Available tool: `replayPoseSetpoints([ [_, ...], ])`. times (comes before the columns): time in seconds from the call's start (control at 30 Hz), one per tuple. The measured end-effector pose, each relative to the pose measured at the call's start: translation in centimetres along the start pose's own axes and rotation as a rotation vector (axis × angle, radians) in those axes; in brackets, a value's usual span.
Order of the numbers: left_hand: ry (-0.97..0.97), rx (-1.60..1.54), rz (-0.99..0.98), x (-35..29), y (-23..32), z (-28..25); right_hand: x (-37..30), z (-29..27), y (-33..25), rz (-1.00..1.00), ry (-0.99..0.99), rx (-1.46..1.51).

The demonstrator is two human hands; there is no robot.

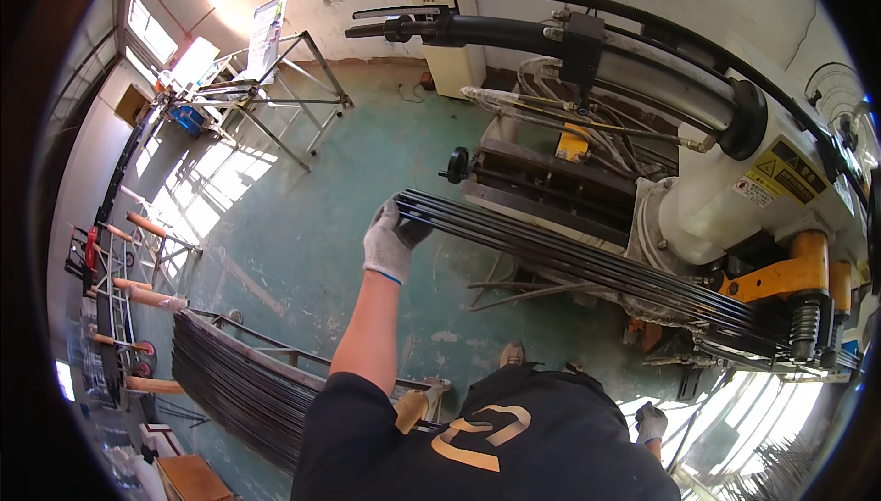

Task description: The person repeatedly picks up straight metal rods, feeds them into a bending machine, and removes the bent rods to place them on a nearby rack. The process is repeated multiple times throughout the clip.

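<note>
The left hand (395,244) clasps the black rods (551,246), which run lengthwise toward the orange bracket (771,283). The right hand (651,423) is farther from them; its grip I cannot tell.

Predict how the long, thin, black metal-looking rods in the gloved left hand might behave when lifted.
The long, thin black rods probably stay fairly stiff: they show no obvious sag beyond the gloved left hand. Their glossy surfaces suggest they could slide over one another. Held near one end, their far end may dip.

Black short-sleeved shirt (569,428), tan print (468,458), grey gloves (385,249), blue-edged cuff (384,275)
</note>
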State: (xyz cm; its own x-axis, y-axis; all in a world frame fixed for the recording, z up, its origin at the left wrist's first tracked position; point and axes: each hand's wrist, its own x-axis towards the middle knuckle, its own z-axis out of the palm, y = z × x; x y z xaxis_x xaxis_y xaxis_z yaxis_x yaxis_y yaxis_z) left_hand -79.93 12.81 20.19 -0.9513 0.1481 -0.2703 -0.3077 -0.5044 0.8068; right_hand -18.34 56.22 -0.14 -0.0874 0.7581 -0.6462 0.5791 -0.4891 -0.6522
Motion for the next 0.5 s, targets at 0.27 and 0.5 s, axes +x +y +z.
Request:
replayPoseSetpoints([
  [0.27,0.044,-0.124,-0.020,0.5,1.3,1.6,1.3,-0.6,-0.9,-0.058,-0.067,-0.039],
  [0.5,-0.017,-0.022,-0.016,0.5,1.5,2.8,1.6,-1.0,0.0,-0.027,-0.087,-0.045],
])
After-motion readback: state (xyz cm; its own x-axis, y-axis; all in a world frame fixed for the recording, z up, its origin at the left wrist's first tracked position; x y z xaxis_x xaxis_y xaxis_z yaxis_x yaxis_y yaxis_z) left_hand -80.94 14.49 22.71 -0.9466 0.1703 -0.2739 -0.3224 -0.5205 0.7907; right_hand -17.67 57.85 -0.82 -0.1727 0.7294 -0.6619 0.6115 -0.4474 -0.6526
